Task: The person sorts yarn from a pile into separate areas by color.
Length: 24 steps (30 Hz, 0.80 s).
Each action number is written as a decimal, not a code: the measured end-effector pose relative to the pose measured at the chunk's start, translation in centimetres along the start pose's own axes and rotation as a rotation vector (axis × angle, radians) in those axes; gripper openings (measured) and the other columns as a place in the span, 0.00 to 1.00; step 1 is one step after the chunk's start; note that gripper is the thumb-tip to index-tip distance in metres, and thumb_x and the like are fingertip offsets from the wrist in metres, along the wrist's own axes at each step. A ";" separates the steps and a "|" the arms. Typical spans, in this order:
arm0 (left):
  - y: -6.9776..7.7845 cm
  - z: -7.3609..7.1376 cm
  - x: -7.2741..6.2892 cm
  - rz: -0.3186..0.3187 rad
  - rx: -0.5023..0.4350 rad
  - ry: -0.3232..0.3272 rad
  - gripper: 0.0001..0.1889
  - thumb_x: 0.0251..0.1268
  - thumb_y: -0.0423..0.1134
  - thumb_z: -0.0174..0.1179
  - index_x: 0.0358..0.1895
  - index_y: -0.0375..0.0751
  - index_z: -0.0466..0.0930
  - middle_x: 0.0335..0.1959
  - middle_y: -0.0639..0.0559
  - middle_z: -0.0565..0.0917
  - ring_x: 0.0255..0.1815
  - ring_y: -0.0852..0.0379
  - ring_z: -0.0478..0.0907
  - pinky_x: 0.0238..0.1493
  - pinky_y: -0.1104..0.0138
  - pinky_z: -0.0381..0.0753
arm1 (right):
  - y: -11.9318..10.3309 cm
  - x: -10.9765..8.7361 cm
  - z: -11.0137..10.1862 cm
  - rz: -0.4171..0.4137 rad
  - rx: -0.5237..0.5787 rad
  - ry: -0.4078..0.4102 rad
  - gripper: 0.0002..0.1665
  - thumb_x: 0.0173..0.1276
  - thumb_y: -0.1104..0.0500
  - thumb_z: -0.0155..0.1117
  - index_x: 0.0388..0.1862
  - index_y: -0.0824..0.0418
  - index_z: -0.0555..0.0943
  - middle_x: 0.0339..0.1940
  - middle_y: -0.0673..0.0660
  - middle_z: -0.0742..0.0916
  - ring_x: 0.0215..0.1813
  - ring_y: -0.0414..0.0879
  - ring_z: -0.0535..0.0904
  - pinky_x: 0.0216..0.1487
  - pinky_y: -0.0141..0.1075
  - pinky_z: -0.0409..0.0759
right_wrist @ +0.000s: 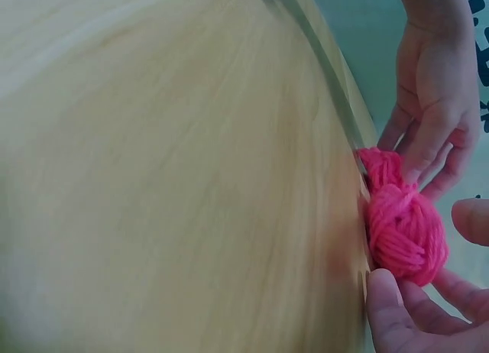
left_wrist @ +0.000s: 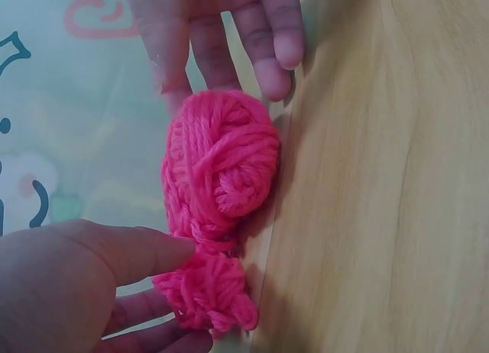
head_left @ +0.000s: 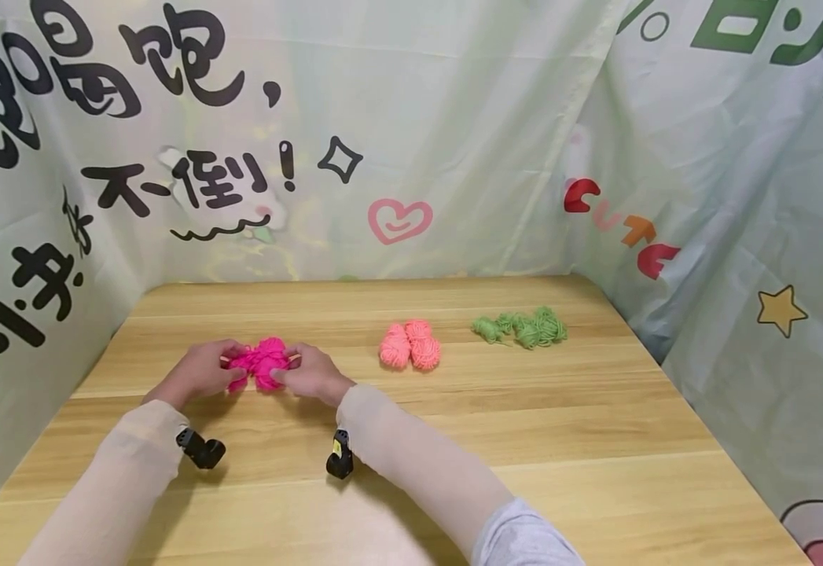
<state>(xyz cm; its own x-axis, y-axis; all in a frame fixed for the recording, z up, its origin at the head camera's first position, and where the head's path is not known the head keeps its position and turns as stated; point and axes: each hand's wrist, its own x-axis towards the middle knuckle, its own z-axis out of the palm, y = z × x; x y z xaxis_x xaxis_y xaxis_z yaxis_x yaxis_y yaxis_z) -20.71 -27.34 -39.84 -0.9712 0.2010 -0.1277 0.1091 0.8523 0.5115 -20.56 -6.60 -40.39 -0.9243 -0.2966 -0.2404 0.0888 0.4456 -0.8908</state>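
Note:
A bright pink bundle of yarn (head_left: 264, 365) lies on the left part of the table, a larger wound ball joined to a smaller loose clump. My left hand (head_left: 207, 369) pinches the smaller clump (left_wrist: 210, 292), thumb in front and fingers behind it. On the other side, my right hand (head_left: 312, 373) is at the larger ball (right_wrist: 406, 234), its fingers fairly straight and spread, fingertips right at the ball's edge. Part of the bundle is hidden behind the left thumb in the left wrist view.
Coral-pink yarn balls (head_left: 409, 346) sit together near the middle of the table. Farther right lies a green yarn bundle (head_left: 520, 327) of several clumps. Printed cloth (head_left: 453, 157) hangs behind and beside the wooden table (head_left: 524, 464). Small black cameras (head_left: 201, 450) are strapped at both wrists.

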 end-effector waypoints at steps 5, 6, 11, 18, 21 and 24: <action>0.0 0.0 -0.1 0.010 0.003 0.007 0.21 0.64 0.37 0.63 0.57 0.30 0.75 0.54 0.30 0.76 0.53 0.32 0.76 0.46 0.50 0.80 | 0.1 -0.1 -0.9 -0.007 0.016 -0.021 0.22 0.65 0.55 0.69 0.57 0.56 0.78 0.39 0.48 0.80 0.36 0.41 0.78 0.34 0.33 0.81; -0.1 0.0 -0.2 0.012 0.005 0.009 0.21 0.64 0.37 0.63 0.57 0.30 0.75 0.54 0.30 0.76 0.53 0.32 0.76 0.47 0.49 0.80 | 0.1 -0.1 -1.0 -0.010 0.019 -0.026 0.22 0.65 0.55 0.69 0.57 0.56 0.77 0.40 0.48 0.80 0.36 0.41 0.78 0.34 0.33 0.81; -0.2 0.1 -0.3 0.020 0.009 0.013 0.21 0.64 0.38 0.63 0.57 0.30 0.75 0.54 0.30 0.76 0.53 0.32 0.76 0.47 0.48 0.80 | 0.2 -0.3 -2.0 -0.025 0.007 -0.046 0.24 0.65 0.53 0.68 0.59 0.56 0.76 0.40 0.48 0.80 0.35 0.42 0.79 0.36 0.35 0.81; -0.4 0.1 -0.5 0.032 0.009 0.033 0.21 0.65 0.38 0.62 0.57 0.30 0.75 0.55 0.30 0.77 0.53 0.32 0.77 0.50 0.46 0.78 | 0.2 -0.5 -3.7 -0.082 -0.006 -0.100 0.28 0.68 0.53 0.65 0.64 0.58 0.73 0.41 0.48 0.81 0.41 0.45 0.81 0.40 0.36 0.80; -0.5 0.2 -0.6 0.035 0.000 0.038 0.21 0.66 0.37 0.60 0.58 0.31 0.74 0.55 0.29 0.76 0.53 0.32 0.76 0.51 0.45 0.77 | 0.2 -0.5 -4.4 -0.108 0.016 -0.128 0.27 0.70 0.53 0.62 0.65 0.60 0.72 0.42 0.48 0.82 0.45 0.49 0.81 0.44 0.39 0.80; -0.6 0.2 -0.7 0.031 -0.017 0.047 0.20 0.67 0.36 0.58 0.59 0.31 0.74 0.56 0.29 0.76 0.54 0.31 0.76 0.52 0.44 0.76 | 0.0 -0.7 -5.1 -0.106 0.063 -0.144 0.24 0.71 0.53 0.59 0.63 0.60 0.72 0.45 0.51 0.83 0.49 0.54 0.81 0.48 0.44 0.81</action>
<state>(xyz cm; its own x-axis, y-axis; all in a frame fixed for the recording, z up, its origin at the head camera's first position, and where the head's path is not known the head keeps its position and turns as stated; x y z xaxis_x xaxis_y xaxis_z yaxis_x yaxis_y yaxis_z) -20.08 -27.85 -40.27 -0.9764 0.2039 -0.0714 0.1362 0.8374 0.5293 -21.82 -2.05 -38.23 -0.8674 -0.4590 -0.1924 0.0207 0.3529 -0.9354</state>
